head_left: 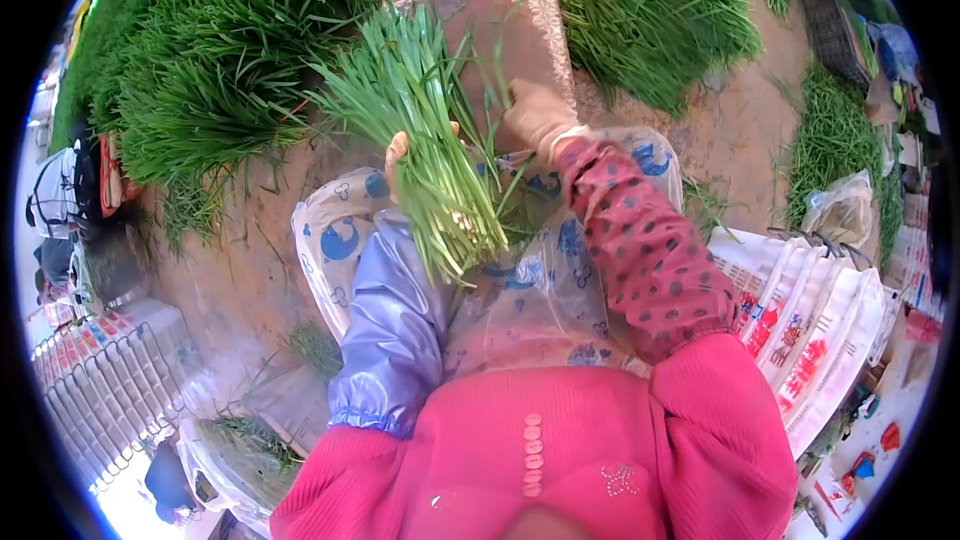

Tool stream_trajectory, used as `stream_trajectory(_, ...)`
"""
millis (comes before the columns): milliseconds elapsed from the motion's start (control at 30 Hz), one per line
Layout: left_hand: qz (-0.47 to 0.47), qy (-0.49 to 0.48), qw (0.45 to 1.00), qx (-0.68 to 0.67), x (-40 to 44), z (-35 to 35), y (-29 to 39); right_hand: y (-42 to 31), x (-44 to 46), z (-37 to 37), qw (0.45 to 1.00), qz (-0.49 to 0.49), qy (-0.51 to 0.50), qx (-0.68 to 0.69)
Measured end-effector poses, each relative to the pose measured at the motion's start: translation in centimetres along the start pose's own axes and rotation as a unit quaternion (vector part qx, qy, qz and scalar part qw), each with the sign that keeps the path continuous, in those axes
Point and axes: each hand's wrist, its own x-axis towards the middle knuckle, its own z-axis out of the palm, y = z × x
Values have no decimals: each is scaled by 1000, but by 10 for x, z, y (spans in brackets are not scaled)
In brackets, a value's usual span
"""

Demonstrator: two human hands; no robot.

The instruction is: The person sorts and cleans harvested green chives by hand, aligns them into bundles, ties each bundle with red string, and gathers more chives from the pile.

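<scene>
My left hand (398,152) is closed around a thick bunch of garlic chives (425,130), partly hidden behind it. The leafy tips point up and to the left, and the pale cut ends hang low over my lap. To the right of the bunch is my gloved right hand (540,115), its fingers pinched together. A few thin, blurred chive blades (498,60) rise from those fingertips. Beneath both hands lies a brown board with a patterned border (550,15). A clear plastic apron with blue prints (530,290) covers my lap.
Large heaps of chives stand at the left (220,60) and right (650,20) of the board. More greens (840,150) lie farther right. White printed bags (810,330) are beside my right elbow, and a wire rack (110,380) is at the lower left.
</scene>
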Motion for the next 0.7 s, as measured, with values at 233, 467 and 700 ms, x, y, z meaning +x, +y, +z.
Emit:
stream_trajectory(233, 0, -2, 998, 70, -9, -61, 20, -30, -9, 58, 993, 53, -53, -88)
stream_trajectory(467, -17, 0, 1000, 14, 3, -46, 10, -27, -43, -24, 998, -28, -18, 59)
stream_trajectory(700, 53, -1, 991, 121, 1, -12, -10, -24, -72, -27, 944, -272, -156, 106)
